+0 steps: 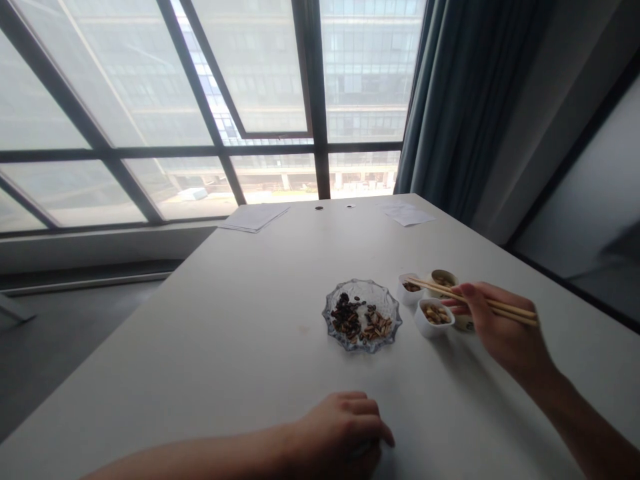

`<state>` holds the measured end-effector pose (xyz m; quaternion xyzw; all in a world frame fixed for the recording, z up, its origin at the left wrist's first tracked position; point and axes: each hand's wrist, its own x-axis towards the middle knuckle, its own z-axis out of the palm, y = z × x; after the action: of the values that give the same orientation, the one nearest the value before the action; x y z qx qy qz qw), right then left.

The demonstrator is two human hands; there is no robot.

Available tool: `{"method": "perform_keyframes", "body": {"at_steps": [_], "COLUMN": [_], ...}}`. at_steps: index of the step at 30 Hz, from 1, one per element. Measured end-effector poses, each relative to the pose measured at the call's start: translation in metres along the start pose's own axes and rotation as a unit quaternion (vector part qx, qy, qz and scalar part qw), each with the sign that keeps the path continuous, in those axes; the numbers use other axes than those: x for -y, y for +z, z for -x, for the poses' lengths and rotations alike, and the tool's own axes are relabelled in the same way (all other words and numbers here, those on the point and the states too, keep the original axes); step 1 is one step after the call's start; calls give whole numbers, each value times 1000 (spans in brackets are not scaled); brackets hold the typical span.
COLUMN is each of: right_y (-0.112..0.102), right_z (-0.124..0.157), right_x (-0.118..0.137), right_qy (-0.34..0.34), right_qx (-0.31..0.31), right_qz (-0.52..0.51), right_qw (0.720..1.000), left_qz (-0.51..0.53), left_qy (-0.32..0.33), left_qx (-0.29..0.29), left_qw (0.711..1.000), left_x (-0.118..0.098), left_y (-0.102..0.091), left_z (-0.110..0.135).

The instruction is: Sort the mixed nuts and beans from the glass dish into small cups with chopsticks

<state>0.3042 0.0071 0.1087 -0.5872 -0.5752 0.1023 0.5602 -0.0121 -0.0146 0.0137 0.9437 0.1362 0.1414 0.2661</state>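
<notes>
R hand [500,327] pinched slim wooden chopsticks [515,309], tips over small white ceramic dish [406,297]; L hand [340,430] curled shut on white table [200,347]. Risk: slack pinch lets tips slip, knocks dish.

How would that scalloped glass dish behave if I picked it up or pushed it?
The scalloped glass dish is probably fragile and heavy for its size, since it looks like thick pressed glass. Its wide, shallow shape should resist tipping, but a sharp push could scatter the loose seeds.
</notes>
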Motion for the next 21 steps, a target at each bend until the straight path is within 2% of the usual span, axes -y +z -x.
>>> {"method": "perform_keyframes", "body": {"at_steps": [5,11,15,18,21], "right_y": [3,18,33,40,39], "right_z": [6,16,20,23,24], "right_x": [5,18,18,16,16], "right_qy": [2,9,17,14,20], "right_qx": [30,147,198,199,162], "right_qz": [-33,-45,-46,-47,-64], "right_qw": [999,988,979,979,985], "left_qz": [-1,8,5,4,7], "left_qy": [0,5,-2,0,-2], "left_qx": [-3,-5,-21,-24,-25], "left_qw": [1000,1000,1000,1000,1000], "left_x": [-1,-2,-5,-5,-3], "left_y": [-1,-2,-2,-1,1], "left_z": [0,0,0,0,0]}}
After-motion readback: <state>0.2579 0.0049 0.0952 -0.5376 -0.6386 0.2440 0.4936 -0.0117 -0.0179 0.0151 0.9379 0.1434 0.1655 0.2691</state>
